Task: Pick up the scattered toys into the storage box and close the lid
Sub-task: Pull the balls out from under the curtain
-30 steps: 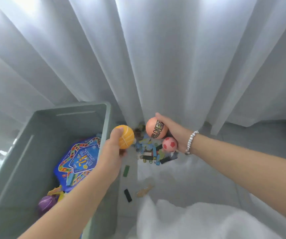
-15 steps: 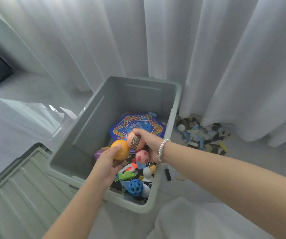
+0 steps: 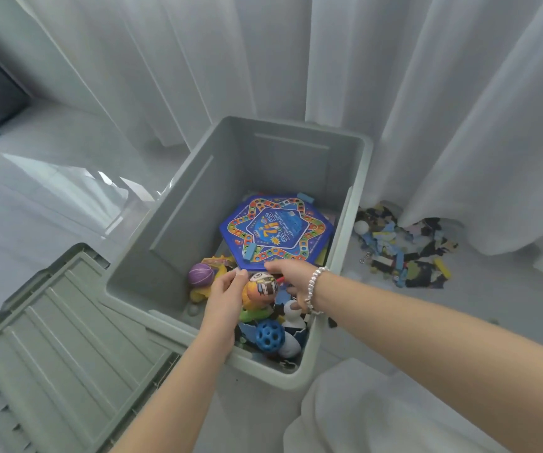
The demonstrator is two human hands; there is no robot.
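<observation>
Grey-green storage box (image 3: 181,220), lidless, toys heaped inside, hands seemingly empty.

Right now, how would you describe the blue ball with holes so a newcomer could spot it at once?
Start at the grey-green storage box in front of the white curtain. Look into its near corner, just below the person's two hands, where toys are piled. The blue ball lies there, the only one pierced all over with round holes; the purple ball further left is solid with dark lines.
</observation>
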